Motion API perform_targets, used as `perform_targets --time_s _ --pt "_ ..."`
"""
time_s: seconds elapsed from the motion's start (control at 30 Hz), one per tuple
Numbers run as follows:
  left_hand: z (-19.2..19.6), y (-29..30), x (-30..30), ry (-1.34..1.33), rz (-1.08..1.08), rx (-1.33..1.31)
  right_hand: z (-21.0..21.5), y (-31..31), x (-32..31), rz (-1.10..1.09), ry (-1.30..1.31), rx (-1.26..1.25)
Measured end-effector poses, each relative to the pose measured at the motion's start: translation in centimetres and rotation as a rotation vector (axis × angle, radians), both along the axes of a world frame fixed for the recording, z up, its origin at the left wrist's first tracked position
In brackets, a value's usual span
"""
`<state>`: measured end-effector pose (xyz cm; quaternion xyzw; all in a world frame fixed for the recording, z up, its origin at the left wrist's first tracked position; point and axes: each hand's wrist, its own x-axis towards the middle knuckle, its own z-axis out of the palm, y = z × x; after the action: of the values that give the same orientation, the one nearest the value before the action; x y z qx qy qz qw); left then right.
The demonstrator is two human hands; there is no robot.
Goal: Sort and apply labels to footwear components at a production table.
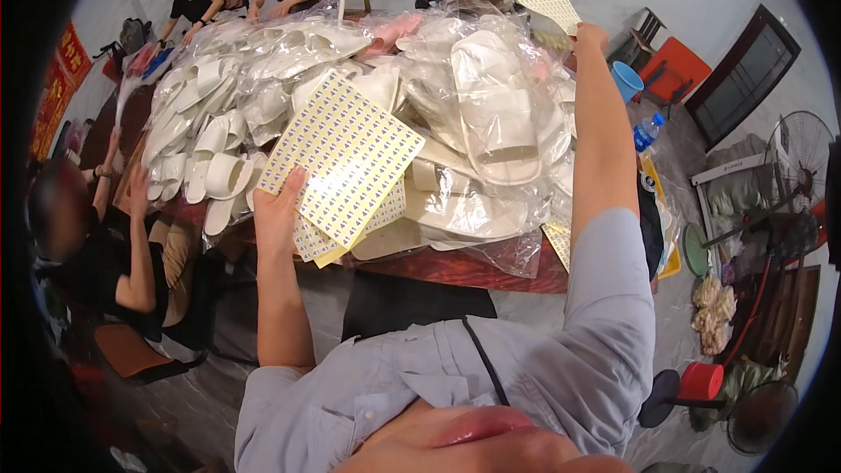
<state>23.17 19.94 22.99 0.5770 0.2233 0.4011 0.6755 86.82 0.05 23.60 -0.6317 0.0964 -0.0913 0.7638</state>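
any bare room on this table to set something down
A narrow strip of red table looks bare along the near edge, between the sticker sheets at left and the right sleeve. Behind it, piled bagged slippers crowd the middle.

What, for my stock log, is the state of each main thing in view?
Left hand: closed on sticker sheets, thumb on top.
Lower sticker sheets: overlapping, printed side up.
Right hand: raised, gripping another sheet.
Raised sticker sheet: held up near one corner.
White slippers: heaped, many in clear plastic bags; whether sealed, unclear.
Dark-framed door: appears closed.
Wire-cage fan: running or off, cannot tell.
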Motion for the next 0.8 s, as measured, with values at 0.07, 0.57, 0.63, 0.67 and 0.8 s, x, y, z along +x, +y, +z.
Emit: perform_targets --time_s 0.07,0.57,0.63,0.67,0.8 --pt "0.3 -0.5 1.5 -0.066 -0.104 -0.011 1.2 -10.3 9.9 -0.121 -0.158 -0.305" --pt "0.0 -2.0 4.4 -0.138 -0.274 -0.004 4.4 -18.2 1.1 -0.185 -0.088 -1.372" --pt "0.0 -2.2 4.7 -0.145 -0.296 -0.015 5.4 -18.8 0.9 -0.253 -0.120 -0.688" --pt "-0.3 -1.6 2.6 -0.069 -0.199 -0.018 3.1 -10.5 -2.1 -0.211 -0.061 -0.345" --pt "0.2 -1.9 2.5 -0.045 -0.170 -0.043 2.3 -8.1 -3.4 -0.221 -0.052 -0.082"
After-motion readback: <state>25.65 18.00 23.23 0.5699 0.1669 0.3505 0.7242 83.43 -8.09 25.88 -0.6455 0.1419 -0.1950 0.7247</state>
